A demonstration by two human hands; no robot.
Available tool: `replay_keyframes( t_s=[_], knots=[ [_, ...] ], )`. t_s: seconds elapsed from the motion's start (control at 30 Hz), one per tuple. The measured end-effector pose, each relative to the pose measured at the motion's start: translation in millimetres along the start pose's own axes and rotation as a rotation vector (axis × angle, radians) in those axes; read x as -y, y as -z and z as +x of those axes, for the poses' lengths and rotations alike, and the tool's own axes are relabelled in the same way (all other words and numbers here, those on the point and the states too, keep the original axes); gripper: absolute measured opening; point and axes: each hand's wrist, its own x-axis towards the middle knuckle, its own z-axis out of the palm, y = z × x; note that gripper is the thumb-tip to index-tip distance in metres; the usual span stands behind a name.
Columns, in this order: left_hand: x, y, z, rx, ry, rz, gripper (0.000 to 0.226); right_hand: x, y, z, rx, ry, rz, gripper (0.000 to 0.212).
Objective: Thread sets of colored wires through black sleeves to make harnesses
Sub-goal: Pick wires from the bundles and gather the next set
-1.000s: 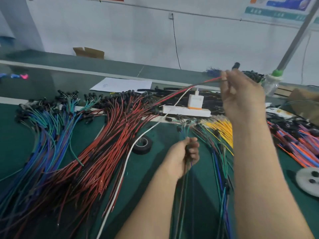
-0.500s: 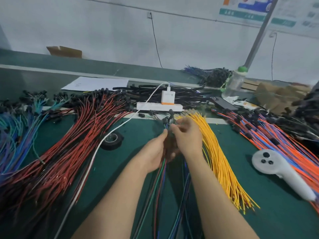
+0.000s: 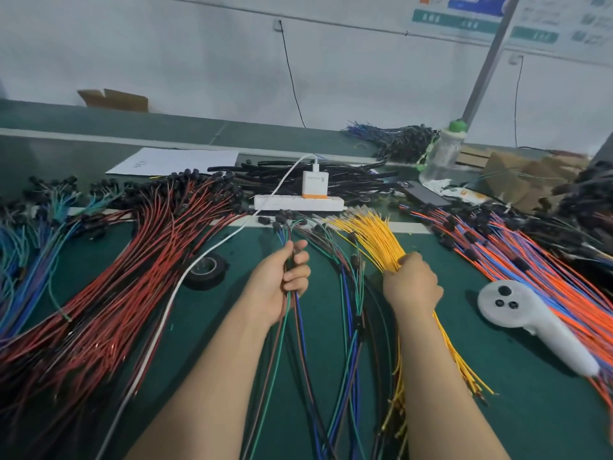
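My left hand (image 3: 288, 279) grips a small set of wires (image 3: 286, 330), green, blue and dark red, that hangs down toward me. My right hand (image 3: 411, 284) has its fingers in the yellow wire bundle (image 3: 373, 234) lying to the right of centre; the fingertips are hidden among the yellow strands. More loose green and blue wires (image 3: 350, 310) lie between my hands. A heap of black sleeves (image 3: 351, 180) lies behind the white power strip (image 3: 298, 204).
Red wires (image 3: 139, 277) and blue-teal wires (image 3: 26, 260) cover the left of the green mat. Orange and blue wires (image 3: 530, 260) lie at right beside a white controller (image 3: 530, 323). A black tape roll (image 3: 207, 268), a white cable (image 3: 185, 283), a bottle (image 3: 441, 154) and paper (image 3: 175, 161) stand around.
My hands, together at the centre half a second ago, have parted. The left keeps the wire set; the right has moved right onto the yellow bundle.
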Motion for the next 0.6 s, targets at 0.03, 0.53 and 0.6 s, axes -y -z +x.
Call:
replay_keyframes(
  t_s=[0.03,0.53,0.6],
  knots=[
    [0.6,-0.1,-0.2,-0.007,0.008,0.011,0.027,-0.9,-0.4,1.7,-0.013,-0.011,0.019,0.024],
    [12.2,-11.9,-7.8,-0.144,-0.058,0.319,0.027,66.2,13.1,-61.6,0.303,0.539,0.119,0.017],
    [12.6,-11.5,-8.6,-0.212,-0.112,0.400,0.027,71.6,16.2,-69.8,0.377,0.588,0.091,0.028]
  ],
)
